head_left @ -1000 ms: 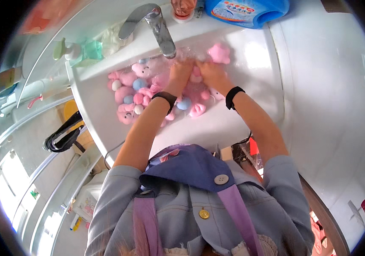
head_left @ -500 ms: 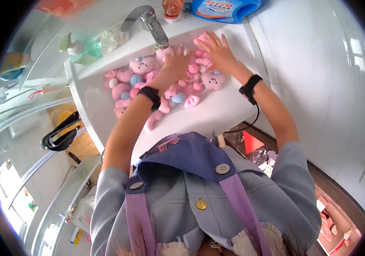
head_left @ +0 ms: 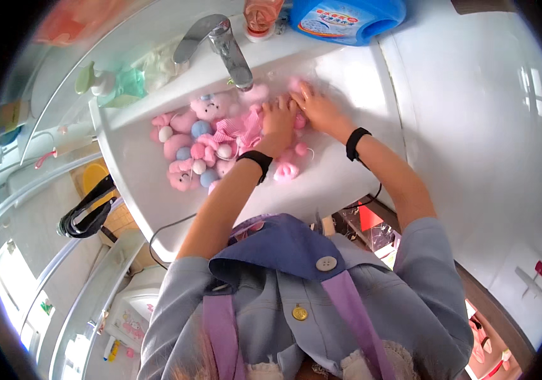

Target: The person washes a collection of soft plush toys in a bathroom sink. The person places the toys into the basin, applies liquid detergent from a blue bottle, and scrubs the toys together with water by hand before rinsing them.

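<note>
In the white washbasin [head_left: 359,82] lies a heap of pink plush pieces [head_left: 179,147], wet-looking and tangled with thin white cords. Among them are a pink cloud with a stitched face [head_left: 212,107], a pink striped cloth part [head_left: 239,130] and a light blue pompom [head_left: 201,129]. My left hand [head_left: 280,120] presses into the heap's right part, its fingers bent over a pink plush piece. Right beside it, my right hand [head_left: 321,113] has its fingers curled against plush at the far right end. The hands partly hide what they grip.
A chrome faucet [head_left: 230,60] reaches over the basin's back. Behind stand a blue detergent jug [head_left: 347,22], a pink bottle [head_left: 261,19] and a green soap pump bottle [head_left: 125,85]. Glass shelves [head_left: 90,304] line the left; a white wall [head_left: 473,126] rises on the right.
Both hands have closed from spread fingers onto the plush, and the left has moved nearer the right. The right-hand cloud face is now hidden, and striped cloth shows mid-heap.
</note>
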`<action>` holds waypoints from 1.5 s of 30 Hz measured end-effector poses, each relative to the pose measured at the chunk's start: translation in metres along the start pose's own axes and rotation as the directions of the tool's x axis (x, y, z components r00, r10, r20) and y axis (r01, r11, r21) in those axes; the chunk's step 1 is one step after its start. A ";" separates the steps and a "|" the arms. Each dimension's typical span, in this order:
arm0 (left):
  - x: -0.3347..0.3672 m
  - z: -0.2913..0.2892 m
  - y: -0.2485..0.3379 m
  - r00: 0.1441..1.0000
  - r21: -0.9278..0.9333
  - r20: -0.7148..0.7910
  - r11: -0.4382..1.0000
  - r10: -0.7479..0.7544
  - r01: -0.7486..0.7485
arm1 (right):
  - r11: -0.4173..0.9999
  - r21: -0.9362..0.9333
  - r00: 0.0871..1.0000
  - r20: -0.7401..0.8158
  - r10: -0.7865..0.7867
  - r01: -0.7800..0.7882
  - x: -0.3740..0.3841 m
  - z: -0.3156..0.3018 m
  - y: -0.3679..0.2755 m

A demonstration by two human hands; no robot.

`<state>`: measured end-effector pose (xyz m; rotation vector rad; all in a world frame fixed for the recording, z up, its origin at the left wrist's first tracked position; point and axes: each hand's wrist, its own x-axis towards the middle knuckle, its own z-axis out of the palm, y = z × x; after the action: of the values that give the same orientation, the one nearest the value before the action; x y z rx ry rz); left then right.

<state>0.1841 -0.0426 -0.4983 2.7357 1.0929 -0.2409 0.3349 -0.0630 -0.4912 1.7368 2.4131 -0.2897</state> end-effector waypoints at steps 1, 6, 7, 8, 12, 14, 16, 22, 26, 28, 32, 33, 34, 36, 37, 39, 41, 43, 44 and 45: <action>0.004 0.001 -0.001 0.999 -0.052 0.026 0.998 -0.045 0.047 | 0.997 0.076 0.999 -0.037 0.024 -0.021 0.008 0.004 0.002; 0.016 0.013 -0.018 0.995 -0.152 0.029 0.984 -0.093 0.096 | 0.978 0.121 0.985 0.032 0.168 -0.171 0.040 0.010 -0.005; 0.020 0.013 -0.021 0.985 -0.258 0.136 0.956 -0.107 0.139 | 0.947 0.156 0.960 0.077 0.271 -0.280 0.044 0.015 -0.005; 0.022 0.013 -0.024 0.986 -0.255 0.123 0.957 -0.109 0.137 | 0.949 0.150 0.960 0.065 0.271 -0.278 0.047 0.019 -0.003; 0.022 -0.002 -0.031 0.986 -0.294 0.157 0.950 -0.056 0.101 | 0.992 -0.069 0.994 0.014 0.110 -0.109 0.054 0.022 0.002; 0.013 -0.014 -0.026 0.985 -0.305 0.175 0.951 0.001 0.053 | 0.987 -0.071 0.989 0.007 0.146 -0.145 0.047 0.019 0.003; -0.007 -0.013 -0.038 1.000 -0.240 -0.028 0.971 -0.006 -0.001 | 0.999 -0.040 0.996 0.090 0.012 -0.008 0.048 -0.010 -0.007; -0.079 -0.067 -0.084 0.992 -0.285 -0.056 0.950 0.115 -0.127 | 0.996 0.050 0.997 0.014 0.071 -0.072 0.011 -0.066 -0.028; -0.122 -0.055 -0.117 0.977 -0.050 0.180 0.991 -0.114 0.125 | 0.986 0.154 0.998 -0.037 -0.054 0.059 0.020 -0.069 -0.111; -0.120 -0.037 -0.122 0.982 -0.062 0.172 0.993 -0.085 0.096 | 0.993 0.111 1.000 0.017 -0.026 0.024 0.035 -0.054 -0.133; -0.104 -0.015 -0.132 0.997 -0.206 0.067 0.977 -0.035 0.049 | 0.999 -0.042 0.998 0.063 0.025 -0.022 0.057 -0.021 -0.141; -0.097 -0.014 -0.131 0.995 -0.298 0.056 0.950 -0.077 0.090 | 0.997 -0.081 0.996 0.084 0.019 -0.013 0.064 -0.019 -0.140; -0.096 -0.010 -0.128 0.989 -0.283 0.013 0.949 -0.145 0.142 | 0.987 -0.157 0.996 0.081 0.033 -0.020 0.068 -0.017 -0.144; -0.089 -0.004 -0.125 0.986 -0.205 -0.011 0.966 -0.166 0.160 | 0.987 -0.162 0.997 0.075 0.023 -0.010 0.077 -0.007 -0.142; -0.084 -0.001 -0.123 0.984 -0.121 -0.043 0.978 -0.173 0.167 | 0.985 -0.170 0.998 0.063 0.024 -0.013 0.081 0.001 -0.139; -0.070 0.017 -0.126 0.975 -0.118 0.023 0.968 -0.221 0.222 | 0.985 0.028 0.986 0.007 0.170 -0.170 0.095 0.021 -0.136; -0.064 0.031 -0.126 0.961 -0.112 0.086 0.956 -0.262 0.271 | 0.923 0.228 0.946 -0.021 0.324 -0.311 0.104 0.028 -0.139; -0.059 0.032 -0.125 0.956 -0.038 0.018 0.955 -0.294 0.295 | 0.935 0.140 0.945 0.066 0.319 -0.326 0.108 0.025 -0.138; -0.055 0.031 -0.127 0.955 -0.038 0.006 0.954 -0.298 0.298 | 0.937 0.134 0.947 0.055 0.317 -0.322 0.112 0.022 -0.135; -0.056 0.030 -0.127 0.960 -0.045 0.028 0.959 -0.278 0.279 | 0.957 0.112 0.962 0.083 0.260 -0.268 0.109 0.023 -0.134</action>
<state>0.0537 0.0037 -0.5290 2.5242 1.4570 -0.2778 0.1738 -0.0100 -0.5299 2.0391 2.1232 -0.4610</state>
